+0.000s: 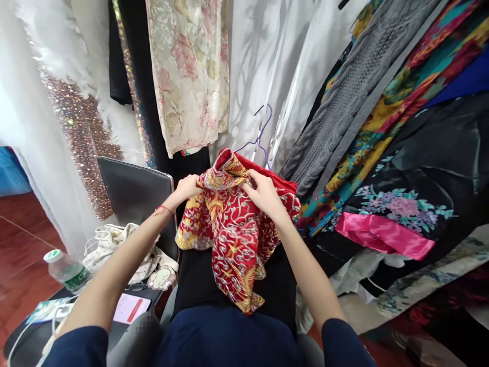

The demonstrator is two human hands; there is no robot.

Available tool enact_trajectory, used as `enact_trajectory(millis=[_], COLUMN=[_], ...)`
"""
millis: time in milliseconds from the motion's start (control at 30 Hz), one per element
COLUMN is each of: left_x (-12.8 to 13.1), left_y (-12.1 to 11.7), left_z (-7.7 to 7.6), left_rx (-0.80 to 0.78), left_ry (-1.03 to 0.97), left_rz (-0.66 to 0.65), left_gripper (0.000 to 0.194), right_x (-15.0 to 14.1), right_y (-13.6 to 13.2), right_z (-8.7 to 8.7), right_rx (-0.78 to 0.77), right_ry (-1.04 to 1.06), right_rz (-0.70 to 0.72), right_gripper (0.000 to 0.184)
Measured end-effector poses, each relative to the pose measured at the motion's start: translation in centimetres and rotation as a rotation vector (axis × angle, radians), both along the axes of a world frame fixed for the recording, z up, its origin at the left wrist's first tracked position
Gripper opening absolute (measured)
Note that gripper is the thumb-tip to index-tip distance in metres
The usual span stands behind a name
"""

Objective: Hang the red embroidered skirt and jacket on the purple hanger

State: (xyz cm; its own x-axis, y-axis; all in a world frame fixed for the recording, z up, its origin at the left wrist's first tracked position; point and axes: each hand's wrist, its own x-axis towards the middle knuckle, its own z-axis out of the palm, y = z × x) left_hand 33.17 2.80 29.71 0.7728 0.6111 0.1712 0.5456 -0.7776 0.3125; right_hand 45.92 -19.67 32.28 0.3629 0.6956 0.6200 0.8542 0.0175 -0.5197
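A red jacket with gold and silver embroidery hangs from both my hands above a black surface at my lap. My left hand is closed on the left side of its collar. On the right side of the collar, my right hand grips the fabric, thumb on the near face and fingers behind. The collar stands up between the hands, and the lower part droops toward me in folds. Right behind the jacket a purple hanger shows its hook; its lower part is hidden by the cloth.
Garments hang on the right, among them a grey knit piece and a black embroidered one. A floral cloth hangs ahead. On a black chair at left lie a cloth bag, a water bottle and a phone.
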Motion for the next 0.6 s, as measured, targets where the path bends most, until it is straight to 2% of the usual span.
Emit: enact_trajectory(millis=[67,167,333,467,533,600], left_x=[0.0,-1.0,-5.8,-11.9,-15.1,-18.1], left_y=[1.4,4.0,8.2,10.2,11.0,11.7], left_z=[1.6,3.4,5.7,6.9,6.5,5.1], left_rx=[0.115,0.211,0.273,0.339,0.384,0.392], left_ry=[0.021,-0.079,-0.256,-0.432,-0.512,-0.520], left_rz=[0.124,0.205,0.384,0.352,0.293,0.172], left_gripper=[0.036,0.040,0.040,0.047,0.048,0.049], right_x=[0.3,0.0,-2.9,-7.1,-9.2,-10.9], right_y=[2.3,5.9,12.2,16.0,16.9,17.2], right_z=[0.0,0.3,1.5,1.7,0.6,-1.5], right_rx=[-0.029,-0.029,-0.058,-0.020,-0.001,-0.031], right_ry=[-0.056,-0.142,-0.274,-0.460,-0.574,-0.676], right_rz=[-0.020,0.007,0.044,0.106,0.134,0.173], right_gripper=[0.015,0.024,0.035,0.039,0.039,0.040])
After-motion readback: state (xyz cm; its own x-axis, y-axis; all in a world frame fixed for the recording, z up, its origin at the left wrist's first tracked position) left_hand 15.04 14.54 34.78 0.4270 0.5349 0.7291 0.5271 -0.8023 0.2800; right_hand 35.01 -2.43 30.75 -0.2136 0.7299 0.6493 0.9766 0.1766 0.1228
